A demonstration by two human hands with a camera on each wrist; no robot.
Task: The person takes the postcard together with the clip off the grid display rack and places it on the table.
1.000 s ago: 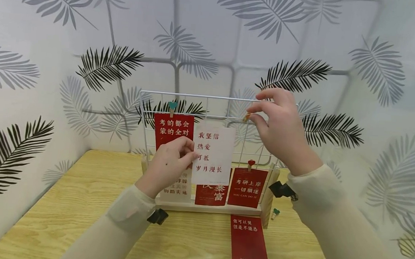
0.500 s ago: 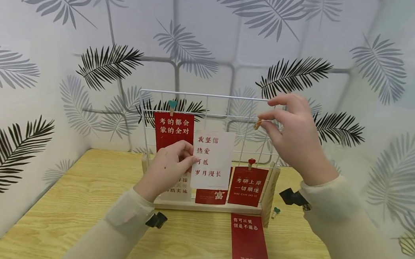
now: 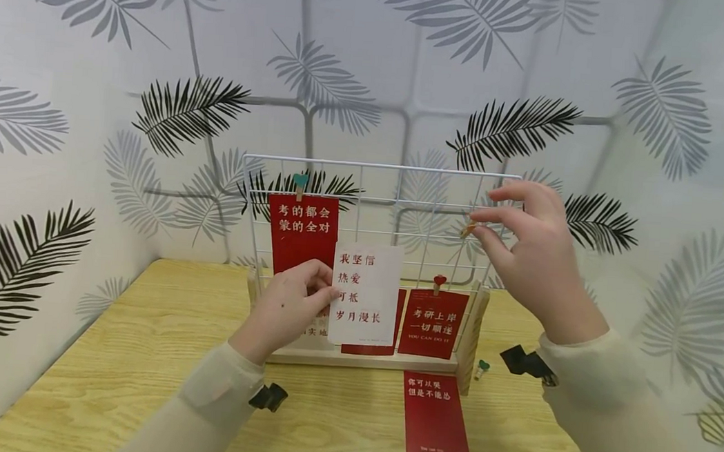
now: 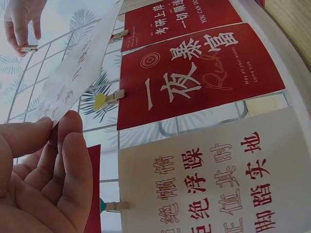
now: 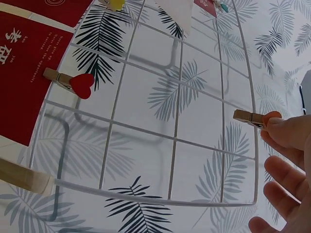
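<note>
My left hand (image 3: 289, 304) pinches a white card (image 3: 367, 295) with red writing by its left edge, in front of the white wire grid rack (image 3: 384, 165). With thumb and index finger, my right hand (image 3: 531, 253) holds a small wooden clothespin (image 5: 250, 118) topped with an orange heart, near the grid's right side. A red card (image 3: 302, 239) hangs at the grid's upper left. Lower down, a white card (image 4: 214, 179), a red card (image 4: 199, 73) and another red card (image 3: 433, 324) are clipped in a row, partly hidden in the head view.
Before the rack's wooden base (image 3: 360, 359), a red card (image 3: 437, 424) lies on the wooden table (image 3: 141, 378). A clothespin with a green heart (image 3: 482, 369) lies right of the base. Behind stands a leaf-patterned wall (image 3: 361, 32).
My left hand has lowered the white card, which now covers more of the lower middle red card. My right hand has moved right and slightly down with the clothespin.
</note>
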